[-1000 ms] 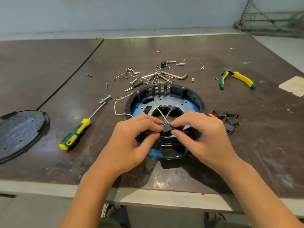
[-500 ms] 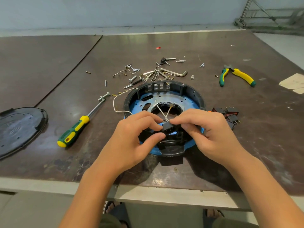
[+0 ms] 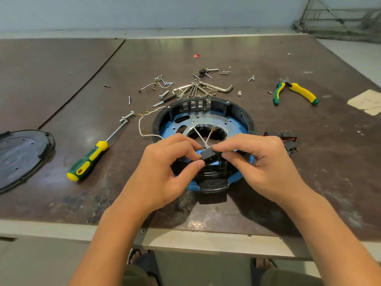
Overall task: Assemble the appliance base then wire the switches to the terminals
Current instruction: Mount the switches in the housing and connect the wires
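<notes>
My left hand (image 3: 162, 168) and right hand (image 3: 261, 162) meet, fingertips of both pinching the switch (image 3: 209, 156), forearms angled inward.

Black-blue base (image 3: 245, 118); green-yellow screwdriver (image 3: 88, 161), pliers (image 3: 296, 92).

Both hands, left (image 3: 162, 171) and right (image 3: 266, 165), meet over the near half of the round base (image 3: 237, 112), pinching a switch (image 3: 210, 157) between them, so the way in from the front is blocked. Behind the base, a scatter of screws and hex keys (image 3: 195, 87) crowds the far rim. On the left a white wire (image 3: 142, 129) loops out toward the screwdriver (image 3: 90, 159). Bare table (image 3: 68, 124) shows between that and the black lid (image 3: 20, 153). On the right, spare switches (image 3: 288, 135) sit just beside the rim (touching or not, hard to tell), with open tabletop between them and the pliers (image 3: 296, 91).
</notes>
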`<state>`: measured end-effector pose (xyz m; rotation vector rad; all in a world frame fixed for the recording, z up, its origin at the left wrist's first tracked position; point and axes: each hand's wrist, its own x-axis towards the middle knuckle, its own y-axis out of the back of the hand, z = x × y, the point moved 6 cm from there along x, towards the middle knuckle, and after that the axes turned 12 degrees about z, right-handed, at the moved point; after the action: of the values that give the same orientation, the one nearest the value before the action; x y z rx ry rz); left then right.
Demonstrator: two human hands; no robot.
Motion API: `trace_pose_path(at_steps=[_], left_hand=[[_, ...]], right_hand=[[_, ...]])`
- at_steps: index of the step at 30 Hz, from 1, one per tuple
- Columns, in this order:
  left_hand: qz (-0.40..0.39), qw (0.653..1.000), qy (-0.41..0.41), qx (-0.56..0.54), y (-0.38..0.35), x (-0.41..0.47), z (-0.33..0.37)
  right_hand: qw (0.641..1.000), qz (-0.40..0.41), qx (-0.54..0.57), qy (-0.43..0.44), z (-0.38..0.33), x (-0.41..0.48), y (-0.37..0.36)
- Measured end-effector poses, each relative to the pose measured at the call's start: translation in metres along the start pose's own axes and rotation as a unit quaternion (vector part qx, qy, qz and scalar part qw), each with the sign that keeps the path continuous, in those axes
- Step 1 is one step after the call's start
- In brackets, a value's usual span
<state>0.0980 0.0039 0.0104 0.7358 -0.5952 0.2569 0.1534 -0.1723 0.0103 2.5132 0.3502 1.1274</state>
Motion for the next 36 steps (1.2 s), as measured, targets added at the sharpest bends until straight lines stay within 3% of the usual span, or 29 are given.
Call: trace_pose_path(at_steps=[25, 36], left_hand=[[-0.007, 1.000, -0.009, 0.003, -0.0014, 0.0014, 0.0010], [-0.008, 0.999, -0.029, 0.017, -0.0021, 0.0009, 0.0013]], right_hand=[[0.997, -0.051, 0.051, -0.029, 0.0027, -0.0008, 0.0003], [0.998, -0.060, 0.002, 0.005, -0.0001, 0.0005, -0.0002]])
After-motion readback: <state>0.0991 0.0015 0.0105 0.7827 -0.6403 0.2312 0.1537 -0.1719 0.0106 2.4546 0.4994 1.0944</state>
